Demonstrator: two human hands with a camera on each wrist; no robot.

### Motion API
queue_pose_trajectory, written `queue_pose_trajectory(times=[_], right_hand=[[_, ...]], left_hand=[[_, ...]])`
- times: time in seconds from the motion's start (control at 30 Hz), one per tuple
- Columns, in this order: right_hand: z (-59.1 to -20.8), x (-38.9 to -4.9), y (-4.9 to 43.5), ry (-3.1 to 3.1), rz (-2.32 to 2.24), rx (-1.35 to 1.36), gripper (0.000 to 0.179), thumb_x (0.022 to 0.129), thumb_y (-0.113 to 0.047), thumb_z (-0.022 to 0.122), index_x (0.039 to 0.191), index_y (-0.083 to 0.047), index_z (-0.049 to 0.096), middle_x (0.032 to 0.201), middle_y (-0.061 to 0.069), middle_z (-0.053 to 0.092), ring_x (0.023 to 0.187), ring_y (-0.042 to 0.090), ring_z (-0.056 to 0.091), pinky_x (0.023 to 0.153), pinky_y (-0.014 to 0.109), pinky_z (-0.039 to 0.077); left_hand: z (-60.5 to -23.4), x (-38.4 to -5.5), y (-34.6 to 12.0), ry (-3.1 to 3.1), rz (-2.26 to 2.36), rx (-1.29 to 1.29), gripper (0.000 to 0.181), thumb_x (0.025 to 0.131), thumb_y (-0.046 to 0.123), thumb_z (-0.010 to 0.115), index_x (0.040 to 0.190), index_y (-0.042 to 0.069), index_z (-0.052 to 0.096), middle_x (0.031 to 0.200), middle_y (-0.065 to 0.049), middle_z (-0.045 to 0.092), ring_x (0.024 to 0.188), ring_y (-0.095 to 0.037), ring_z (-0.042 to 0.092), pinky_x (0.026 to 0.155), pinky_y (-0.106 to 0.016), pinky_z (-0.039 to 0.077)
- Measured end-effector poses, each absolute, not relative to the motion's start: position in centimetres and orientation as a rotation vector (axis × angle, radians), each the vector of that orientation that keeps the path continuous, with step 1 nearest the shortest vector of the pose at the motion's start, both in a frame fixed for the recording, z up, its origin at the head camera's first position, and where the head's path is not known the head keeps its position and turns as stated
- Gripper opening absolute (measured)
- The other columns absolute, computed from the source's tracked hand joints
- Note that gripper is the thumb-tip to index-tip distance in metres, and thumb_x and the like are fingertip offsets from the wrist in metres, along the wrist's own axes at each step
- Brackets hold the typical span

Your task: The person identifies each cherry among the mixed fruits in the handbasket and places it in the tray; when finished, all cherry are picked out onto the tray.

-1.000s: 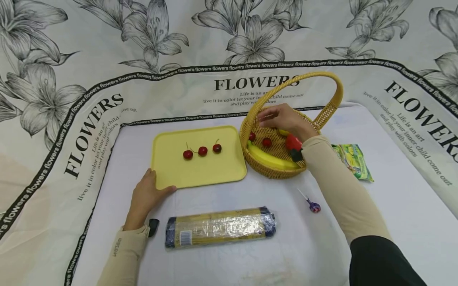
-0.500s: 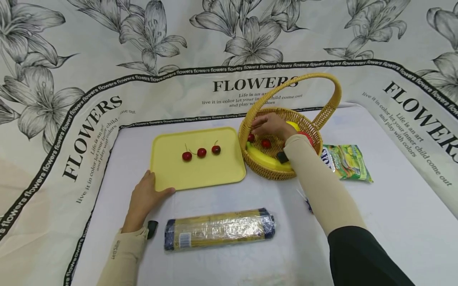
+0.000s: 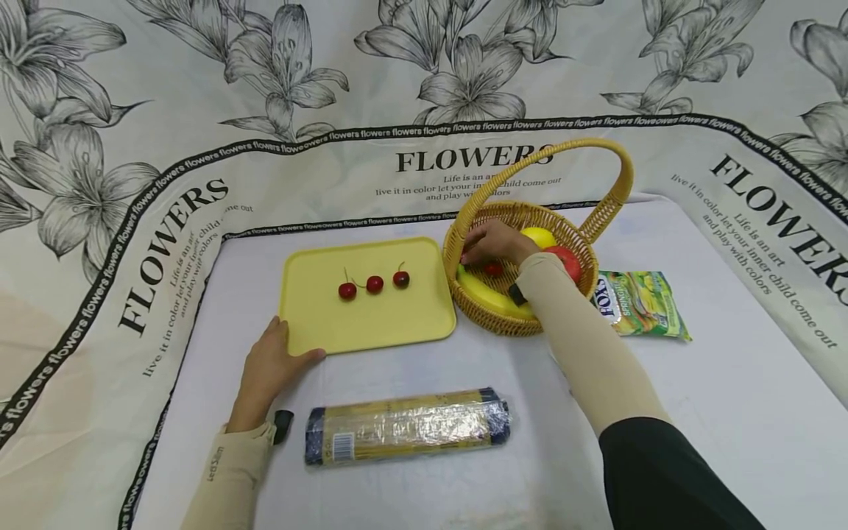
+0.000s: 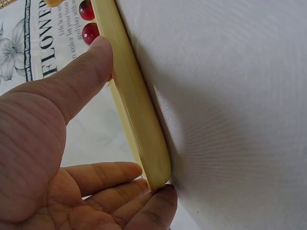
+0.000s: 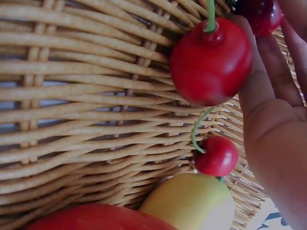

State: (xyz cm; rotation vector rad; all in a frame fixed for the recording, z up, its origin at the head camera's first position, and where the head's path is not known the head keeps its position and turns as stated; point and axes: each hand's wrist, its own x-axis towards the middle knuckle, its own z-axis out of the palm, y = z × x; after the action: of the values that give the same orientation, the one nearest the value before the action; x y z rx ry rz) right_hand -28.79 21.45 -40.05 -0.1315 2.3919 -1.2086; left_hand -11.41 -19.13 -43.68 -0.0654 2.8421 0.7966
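My left hand (image 3: 269,369) holds the near left corner of a yellow rectangular tray (image 3: 311,324), its thumb along the front side and its fingers on the left side. Three dark red cherries (image 3: 374,284) with stems lie in a row on the tray. My right hand (image 3: 493,243) reaches down inside a wicker basket (image 3: 493,319) at its left wall. In the right wrist view it pinches a dark cherry (image 5: 261,17) between thumb and fingers, partly cut off by the frame. Beside the thumb sit a larger-looking red cherry (image 5: 211,62) and another small cherry (image 5: 217,156).
A banana (image 3: 490,294), a yellow lemon-like fruit (image 3: 539,237) and a round red fruit (image 3: 565,261) lie in the basket under its tall handle (image 3: 623,180). A candy bag (image 3: 642,303) lies right of it. A plastic-wrapped roll-shaped pack (image 3: 407,427) lies in front.
My right hand has lowered and moved left into the basket, its fingers now covering the cherry by the left wall. The forearm now hides the lollipop. My left hand has stayed on the tray.
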Motion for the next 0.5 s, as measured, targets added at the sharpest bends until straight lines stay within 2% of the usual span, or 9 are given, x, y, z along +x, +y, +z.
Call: queue_pose_trajectory(times=[0.23,0.37,0.5], right_hand=[[-40.21,-29.03,21.15,2.425,-1.177,-0.124,0.031,0.083,-0.002,0.078,0.113,-0.001,0.074,0.108,0.011,0.075,0.084,0.012,0.07,0.084,0.032,0.058],[-40.23,-29.11,21.29,2.453,-1.16,-0.138,0.03,0.084,-0.005,0.078,0.113,-0.002,0.074,0.11,0.012,0.075,0.09,0.016,0.069,0.087,0.032,0.056],[-39.99,-28.94,21.57,2.479,-1.137,-0.147,0.034,0.086,-0.007,0.077,0.12,-0.003,0.071,0.118,0.014,0.072,0.1,0.022,0.069,0.092,0.036,0.055]], left_hand=[[-43.7,-11.49,-19.22,2.846,0.796,-0.067,0.099,0.087,0.043,0.075,0.147,-0.019,0.025,0.156,-0.039,0.017,0.143,-0.053,0.025,0.116,-0.059,0.029],[-43.57,-11.47,-19.21,2.841,0.801,-0.065,0.099,0.087,0.042,0.075,0.147,-0.019,0.025,0.156,-0.039,0.017,0.143,-0.052,0.025,0.116,-0.059,0.028],[-43.55,-11.35,-19.2,2.839,0.802,-0.057,0.099,0.087,0.042,0.075,0.146,-0.02,0.025,0.156,-0.039,0.017,0.143,-0.053,0.025,0.116,-0.059,0.028]])
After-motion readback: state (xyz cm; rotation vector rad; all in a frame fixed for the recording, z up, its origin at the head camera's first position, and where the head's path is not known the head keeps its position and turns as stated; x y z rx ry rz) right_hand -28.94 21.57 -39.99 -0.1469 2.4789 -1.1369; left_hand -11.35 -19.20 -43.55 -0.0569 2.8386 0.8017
